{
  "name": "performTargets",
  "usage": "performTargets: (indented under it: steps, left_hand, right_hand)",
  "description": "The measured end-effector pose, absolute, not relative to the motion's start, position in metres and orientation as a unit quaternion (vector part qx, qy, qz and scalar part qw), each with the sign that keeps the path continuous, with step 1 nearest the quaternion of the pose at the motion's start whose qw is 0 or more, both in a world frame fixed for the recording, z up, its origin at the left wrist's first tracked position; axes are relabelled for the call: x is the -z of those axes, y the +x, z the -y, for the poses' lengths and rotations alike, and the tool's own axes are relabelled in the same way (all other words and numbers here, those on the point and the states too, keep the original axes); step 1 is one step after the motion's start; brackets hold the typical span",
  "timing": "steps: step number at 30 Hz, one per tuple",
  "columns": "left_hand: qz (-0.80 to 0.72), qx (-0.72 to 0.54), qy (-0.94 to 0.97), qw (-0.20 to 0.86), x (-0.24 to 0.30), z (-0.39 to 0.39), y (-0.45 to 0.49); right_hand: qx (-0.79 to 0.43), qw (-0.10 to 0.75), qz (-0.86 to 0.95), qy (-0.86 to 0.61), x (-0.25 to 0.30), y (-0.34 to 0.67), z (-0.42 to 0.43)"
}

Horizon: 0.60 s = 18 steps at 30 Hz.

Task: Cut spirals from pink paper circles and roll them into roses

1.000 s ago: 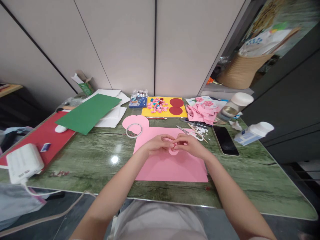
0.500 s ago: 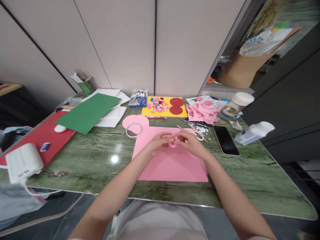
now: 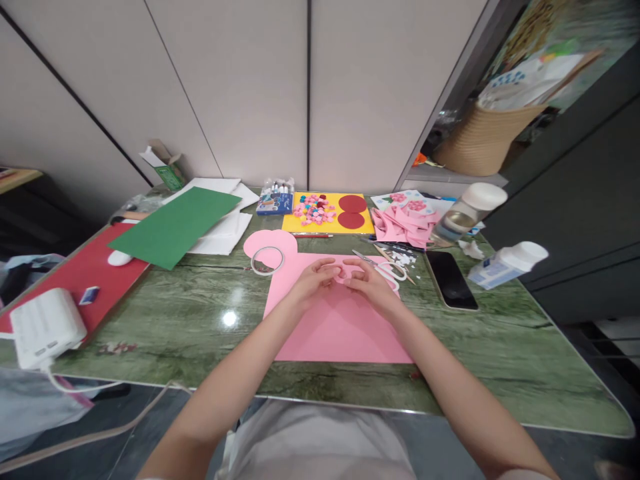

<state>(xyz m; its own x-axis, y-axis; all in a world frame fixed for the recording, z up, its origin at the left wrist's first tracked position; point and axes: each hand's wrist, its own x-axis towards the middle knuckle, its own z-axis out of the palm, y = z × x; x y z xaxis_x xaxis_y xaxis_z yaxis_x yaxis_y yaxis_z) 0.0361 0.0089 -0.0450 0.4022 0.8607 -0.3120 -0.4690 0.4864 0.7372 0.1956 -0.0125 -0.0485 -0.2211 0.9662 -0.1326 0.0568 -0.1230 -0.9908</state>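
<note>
Between my fingertips is a small pink paper piece (image 3: 342, 274), partly covered by the fingers. My left hand (image 3: 315, 283) pinches it from the left, and my right hand (image 3: 369, 283) grips it from the right. Both hands are over a large pink sheet (image 3: 345, 337) lying on the table. White-handled scissors (image 3: 393, 270) rest just beyond my right hand, at the sheet's far right corner. A roll of tape (image 3: 267, 261) lies partly on a pink rounded paper shape (image 3: 270, 241) to the left of the hands.
Beyond the sheet, a yellow sheet (image 3: 327, 230) bears pompoms (image 3: 315, 210) and dark red circles (image 3: 351, 204). Pink scraps (image 3: 403, 227), a phone (image 3: 453, 280) and two bottles (image 3: 510, 265) stand or lie right. Green card (image 3: 175, 227), red paper (image 3: 100, 267) and a white power bank (image 3: 47, 327) occupy the left.
My right hand has shifted slightly left and turned, uncovering more of the scissors' handles. Both hands still hold the small pink piece.
</note>
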Motion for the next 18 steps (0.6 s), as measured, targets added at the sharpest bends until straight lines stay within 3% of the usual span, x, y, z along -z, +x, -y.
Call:
performTargets:
  steps: [8, 18]
  left_hand:
    - [-0.343, -0.419, 0.311, 0.781, 0.044, -0.008, 0.036]
    - [-0.372, -0.428, 0.393, 0.723, 0.044, -0.009, 0.037]
  right_hand:
    - [-0.649, 0.395, 0.478, -0.441, 0.044, 0.205, 0.009]
    - [-0.625, 0.493, 0.401, -0.452, 0.038, 0.204, 0.007]
